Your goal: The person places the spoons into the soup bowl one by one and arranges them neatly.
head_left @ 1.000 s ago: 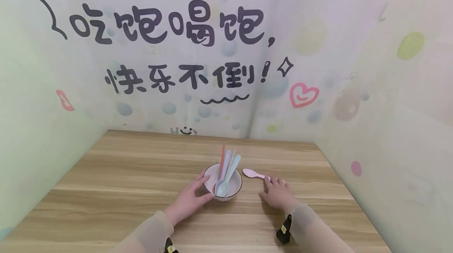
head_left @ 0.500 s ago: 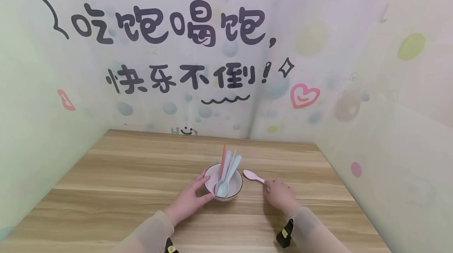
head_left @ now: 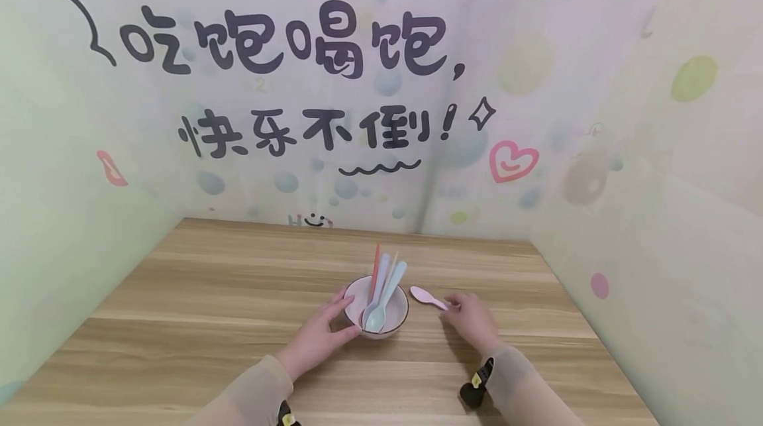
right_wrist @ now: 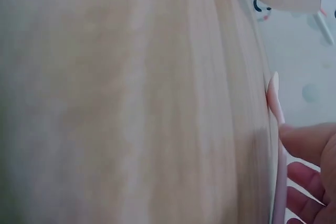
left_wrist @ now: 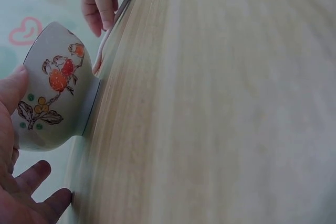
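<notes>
A white bowl with a dark rim stands on the table; strawberries and leaves decorate its outside in the left wrist view. My left hand holds its near left side, with the thumb near the front rim and the other fingers at the left. Inside the bowl lean a light blue spoon, a lilac spoon, a red utensil and a thin pale handle. To the right, a pink spoon lies on the tabletop. My right hand pinches its handle between thumb and fingers; the handle's end is hidden in the head view.
The wood-grain table runs back to a printed wall with large dark lettering. Pale side walls flank it on the left and right.
My right hand has gone from lying over the pink spoon's handle to pinching it from the side. The spoon has hardly moved. Left hand and bowl stay put.
</notes>
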The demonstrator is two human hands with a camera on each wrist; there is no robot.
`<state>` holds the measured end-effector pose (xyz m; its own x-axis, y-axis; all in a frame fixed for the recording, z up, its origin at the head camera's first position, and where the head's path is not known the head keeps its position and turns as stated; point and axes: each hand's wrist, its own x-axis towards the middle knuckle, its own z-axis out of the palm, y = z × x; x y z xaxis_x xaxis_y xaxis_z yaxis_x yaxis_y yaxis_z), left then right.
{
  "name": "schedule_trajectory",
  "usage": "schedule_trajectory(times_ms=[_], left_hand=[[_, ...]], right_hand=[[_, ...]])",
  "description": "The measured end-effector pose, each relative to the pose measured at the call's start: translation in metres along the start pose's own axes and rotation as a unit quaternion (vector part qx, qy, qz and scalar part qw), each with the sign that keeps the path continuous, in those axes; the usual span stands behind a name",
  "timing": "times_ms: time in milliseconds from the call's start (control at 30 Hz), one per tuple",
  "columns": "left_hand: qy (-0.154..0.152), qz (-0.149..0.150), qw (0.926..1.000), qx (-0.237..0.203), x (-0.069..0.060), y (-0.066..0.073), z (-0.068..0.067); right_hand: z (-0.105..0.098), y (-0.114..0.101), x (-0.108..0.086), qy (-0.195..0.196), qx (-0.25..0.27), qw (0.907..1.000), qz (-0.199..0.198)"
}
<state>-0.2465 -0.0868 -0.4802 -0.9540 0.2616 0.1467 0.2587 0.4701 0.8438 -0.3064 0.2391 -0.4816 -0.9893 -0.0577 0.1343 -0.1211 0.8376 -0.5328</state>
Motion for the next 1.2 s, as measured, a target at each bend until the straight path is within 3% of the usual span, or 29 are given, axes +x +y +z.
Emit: schedule_trajectory(times_ms=[133,400,1200], left_hand=[[0.001,0.0,1.0,0.002,0.0,0.0,0.0],[-0.001,0.007,1.0,-0.005,-0.001,0.002,0.0],[0.001,0.004,0.9999,-0.01,-0.001,0.003,-0.001]], right_hand=[[0.004,0.002,0.003,-0.005,0.053,0.9983,0.024],[0.01,0.008,0.005,0.006,0.086,0.9945,0.059],[0.014,0.008,0.003,0.027,0.071,0.9952,0.062]])
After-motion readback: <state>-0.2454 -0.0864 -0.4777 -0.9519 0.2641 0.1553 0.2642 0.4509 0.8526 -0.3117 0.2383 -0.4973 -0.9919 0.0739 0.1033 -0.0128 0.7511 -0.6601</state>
